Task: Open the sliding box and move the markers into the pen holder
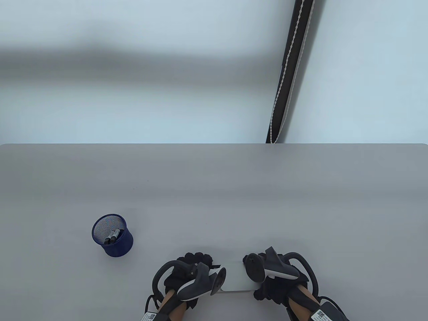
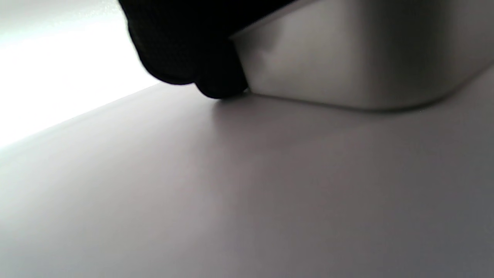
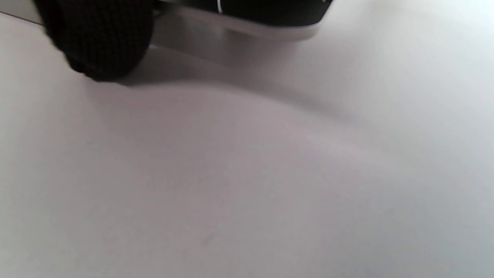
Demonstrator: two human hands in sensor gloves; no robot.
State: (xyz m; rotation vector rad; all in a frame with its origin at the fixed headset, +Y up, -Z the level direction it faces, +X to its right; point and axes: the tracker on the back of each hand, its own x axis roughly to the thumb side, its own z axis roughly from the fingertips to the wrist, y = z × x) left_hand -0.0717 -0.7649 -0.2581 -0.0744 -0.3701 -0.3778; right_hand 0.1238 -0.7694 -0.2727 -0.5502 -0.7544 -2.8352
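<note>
At the near edge of the table (image 1: 214,187), a pale sliding box (image 1: 235,277) is flanked by both gloved hands. The left hand (image 1: 192,271) is set against the box's left end, and in the left wrist view a dark fingertip (image 2: 220,83) is seen touching the box's lower corner (image 2: 347,65) where it meets the tabletop. The right hand (image 1: 277,277) is placed at the right end; a gloved fingertip (image 3: 100,46) is shown just beside the box (image 3: 239,34) in the right wrist view. Whether either hand is curled round the box or merely pressed flat against it cannot be told, since the trackers cover the fingers from above.

Well apart to the left, a blue mesh pen holder (image 1: 113,235) stands upright with two markers (image 1: 112,236) already inside it. Whether the box is open or closed, and whether more markers are left in it, is hidden.

Several risks are judged from here. If the ends are pushed unevenly, the box could be skewed or slid off the near edge. If the sleeve is gripped too tightly, the tray could be jammed. If the tray is pulled out too far, any remaining markers could be spilled and rolled away.
</note>
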